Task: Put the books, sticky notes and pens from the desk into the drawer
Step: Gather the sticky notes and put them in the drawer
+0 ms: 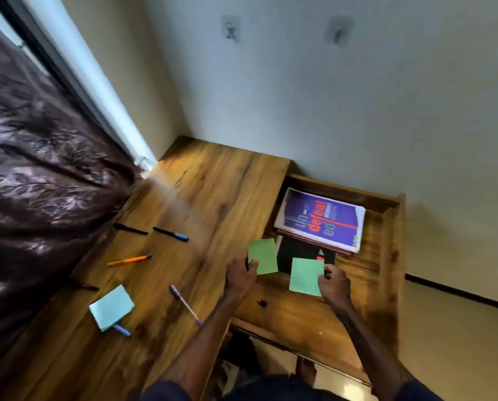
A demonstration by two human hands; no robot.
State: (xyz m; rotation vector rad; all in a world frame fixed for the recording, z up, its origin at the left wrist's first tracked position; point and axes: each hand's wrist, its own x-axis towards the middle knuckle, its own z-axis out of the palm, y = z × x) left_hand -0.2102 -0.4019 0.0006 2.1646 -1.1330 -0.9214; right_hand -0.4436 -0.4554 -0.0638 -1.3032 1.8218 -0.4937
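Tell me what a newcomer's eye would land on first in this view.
Two green sticky-note pads stand out, one in the left hand at the drawer's left edge, one in the right hand over the open drawer. Behind them in the drawer lies a purple book with orange lettering. On the desk to the left lie scattered pens and a blue sticky-note pad.

Pale wall (328, 96) — dark patterned curtain (39, 169) beside bright window (77, 62).
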